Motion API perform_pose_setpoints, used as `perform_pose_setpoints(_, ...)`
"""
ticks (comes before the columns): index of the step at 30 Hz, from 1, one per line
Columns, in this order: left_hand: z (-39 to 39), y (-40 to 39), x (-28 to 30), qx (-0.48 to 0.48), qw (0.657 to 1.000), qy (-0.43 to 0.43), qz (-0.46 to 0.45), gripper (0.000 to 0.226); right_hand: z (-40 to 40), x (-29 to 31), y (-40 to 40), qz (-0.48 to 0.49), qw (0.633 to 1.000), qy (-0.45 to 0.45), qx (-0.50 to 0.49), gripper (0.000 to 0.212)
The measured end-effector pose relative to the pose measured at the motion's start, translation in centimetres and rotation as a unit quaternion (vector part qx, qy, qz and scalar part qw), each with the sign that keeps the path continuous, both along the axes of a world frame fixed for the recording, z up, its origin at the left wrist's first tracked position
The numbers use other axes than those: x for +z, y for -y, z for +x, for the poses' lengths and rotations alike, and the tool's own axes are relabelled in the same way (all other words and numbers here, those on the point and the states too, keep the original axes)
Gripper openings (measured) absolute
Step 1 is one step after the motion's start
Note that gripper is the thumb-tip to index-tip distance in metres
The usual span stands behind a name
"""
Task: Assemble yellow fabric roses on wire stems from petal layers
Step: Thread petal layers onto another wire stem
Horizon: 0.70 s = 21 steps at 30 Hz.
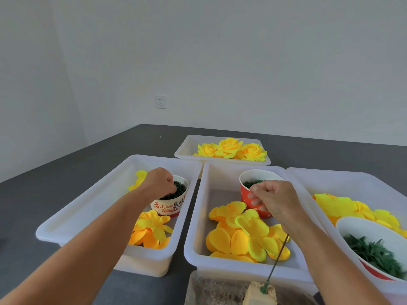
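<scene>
Left hand [159,183] fingers curl into green pieces [179,188] in cup [169,205]; may grab several. Right hand [273,200] pinches wire stem [278,257]; stem could slip.

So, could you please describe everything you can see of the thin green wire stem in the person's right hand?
The thin green wire stem is a straight, dark green rod, slanting from the right hand, which pinches its upper end, down toward the camera. It crosses above the yellow fabric petal layers in the middle white plastic tray. Its lower end carries a small green knob over the tan foam block; contact there is unclear.
</scene>
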<state>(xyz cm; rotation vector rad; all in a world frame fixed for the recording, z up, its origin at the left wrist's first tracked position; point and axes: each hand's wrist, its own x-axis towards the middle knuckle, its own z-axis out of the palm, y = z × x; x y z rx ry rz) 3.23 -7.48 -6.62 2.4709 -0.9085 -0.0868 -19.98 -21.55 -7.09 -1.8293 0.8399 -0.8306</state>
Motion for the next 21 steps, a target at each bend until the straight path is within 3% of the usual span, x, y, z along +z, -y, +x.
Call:
perform_pose_setpoints(4,0.1,-0.2,0.0,0.004,1.000,-0.007,-0.019,0.002,0.1,0.0,0.1,-0.002,1.000,0.001,-0.006,0.022)
perform_pose_setpoints(8,0.0,-0.5,0.4,-0.007,0.991,-0.055,-0.120,0.015,0.2,0.0,0.1,0.001,1.000,0.007,-0.010,0.022)
perform_pose_setpoints(12,-1.7,-0.6,2.2,-0.080,0.924,-0.189,-0.324,0.016,0.1,0.0,0.1,0.000,1.000,0.020,-0.014,0.016)
perform_pose_setpoints(15,-4.1,-0.7,4.1,-0.151,0.886,-0.210,-0.384,0.017,-0.1,0.6,0.1,0.012,0.999,0.050,-0.001,0.019)
perform_pose_setpoints(21,-9.3,-2.3,6.1,-0.223,0.784,-0.335,-0.472,0.010,-2.8,4.8,-1.1,0.016,0.985,0.164,0.054,0.017)
